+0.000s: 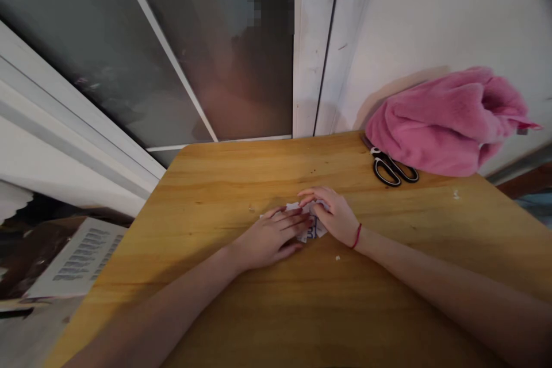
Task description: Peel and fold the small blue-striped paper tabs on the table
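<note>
On the wooden table point(241, 310) lies a small cluster of white paper pieces point(311, 231) with dark blue printing, partly covered by both hands. My left hand point(273, 237) rests flat over the left part of the pieces, its fingers stretched out and slightly apart. From the right, my right hand point(334, 213) arches over the other side, fingers bent loosely and thumb near the paper; no firm grip shows. A red cord bracelet point(357, 236) circles the right wrist. How many pieces lie beneath the hands is hidden.
Black-handled scissors point(388, 171) lie at the back right, blades partly under a pink plush cloth bundle point(448, 121). Small white scraps point(337, 258) dot the tabletop. Behind stands a glazed door point(207, 57). A cardboard box point(73, 259) sits below left.
</note>
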Demonstrator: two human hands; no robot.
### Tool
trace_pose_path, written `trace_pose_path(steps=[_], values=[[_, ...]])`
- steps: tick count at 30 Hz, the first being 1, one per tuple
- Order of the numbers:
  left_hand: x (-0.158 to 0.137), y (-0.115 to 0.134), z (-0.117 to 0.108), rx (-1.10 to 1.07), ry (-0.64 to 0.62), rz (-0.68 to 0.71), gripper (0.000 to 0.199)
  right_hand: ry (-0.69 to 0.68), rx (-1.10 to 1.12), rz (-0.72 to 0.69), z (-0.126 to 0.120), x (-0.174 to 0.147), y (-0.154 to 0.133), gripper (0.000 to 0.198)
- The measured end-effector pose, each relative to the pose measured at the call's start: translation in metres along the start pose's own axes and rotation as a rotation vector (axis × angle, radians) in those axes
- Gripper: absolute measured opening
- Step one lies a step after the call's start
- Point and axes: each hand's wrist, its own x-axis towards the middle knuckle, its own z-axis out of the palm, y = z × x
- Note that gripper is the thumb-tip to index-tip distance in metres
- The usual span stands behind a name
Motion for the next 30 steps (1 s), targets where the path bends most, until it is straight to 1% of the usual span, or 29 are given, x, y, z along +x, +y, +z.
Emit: trace_pose_path(steps=[5, 7, 13, 19, 21, 24, 26, 28, 30], values=[[-0.002, -0.006, 0.0, 0.075, 0.039, -0.034, 0.038, -0.049, 0.15, 0.127, 0.003, 0.002, 0.008, 0.037], [-0.002, -0.007, 0.002, 0.105, 0.06, -0.045, 0.036, -0.045, 0.203, 0.163, 0.003, 0.003, 0.009, 0.036], [-0.004, -0.01, 0.004, 0.173, 0.106, -0.06, 0.033, 0.016, 0.352, 0.23, 0.003, 0.005, 0.009, 0.028], [-0.004, -0.009, 0.003, 0.221, 0.156, -0.105, 0.034, 0.06, 0.394, 0.242, 0.004, 0.006, 0.012, 0.026], [-0.003, -0.008, 0.002, 0.205, 0.144, -0.103, 0.038, 0.072, 0.384, 0.238, 0.004, 0.006, 0.014, 0.026], [-0.002, -0.008, -0.001, 0.154, 0.054, -0.04, 0.046, 0.065, 0.345, 0.221, 0.004, 0.006, 0.014, 0.028], [-0.001, -0.008, -0.003, 0.133, 0.0, -0.011, 0.048, 0.057, 0.326, 0.223, 0.004, 0.006, 0.013, 0.03], [0.0, -0.009, -0.003, 0.129, -0.009, -0.046, 0.047, 0.053, 0.326, 0.24, 0.004, 0.006, 0.011, 0.029], [0.0, -0.01, -0.003, 0.133, 0.012, -0.109, 0.045, 0.051, 0.329, 0.249, 0.004, 0.006, 0.01, 0.027]])
